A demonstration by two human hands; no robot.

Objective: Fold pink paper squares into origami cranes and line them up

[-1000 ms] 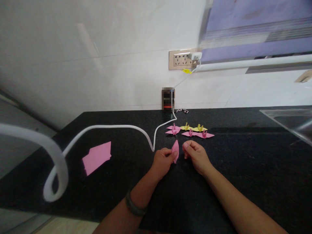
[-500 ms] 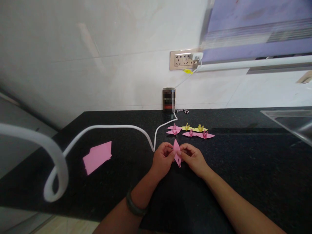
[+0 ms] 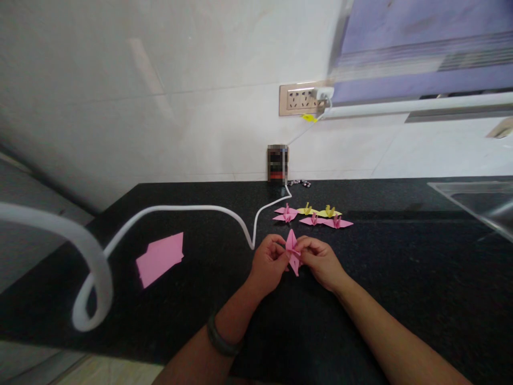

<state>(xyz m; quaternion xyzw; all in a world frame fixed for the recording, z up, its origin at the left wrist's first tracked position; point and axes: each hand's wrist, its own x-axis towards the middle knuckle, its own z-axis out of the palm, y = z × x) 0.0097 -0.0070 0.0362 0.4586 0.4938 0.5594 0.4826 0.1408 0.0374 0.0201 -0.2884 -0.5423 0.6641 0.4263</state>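
My left hand (image 3: pixel 269 263) and my right hand (image 3: pixel 320 260) meet over the black counter (image 3: pixel 401 278), both pinching one folded pink paper piece (image 3: pixel 293 249) between their fingertips. The piece stands on end, pointed at top and bottom. Just beyond it lies a row of finished paper cranes (image 3: pixel 312 215), pink and yellow, flat on the counter. A dark band is on my left wrist (image 3: pixel 220 338).
A stack of pink paper sheets (image 3: pixel 160 258) lies at the left. A white cable (image 3: pixel 176 211) loops across the counter from a small dark device (image 3: pixel 277 163) by the wall. A wall socket (image 3: pixel 298 99) holds a white plug. A sink edge (image 3: pixel 473 200) is at the far right.
A second ago only my left hand held the pink piece; my right hand has moved in and pinched it too. The piece has since shifted slightly between the fingers.
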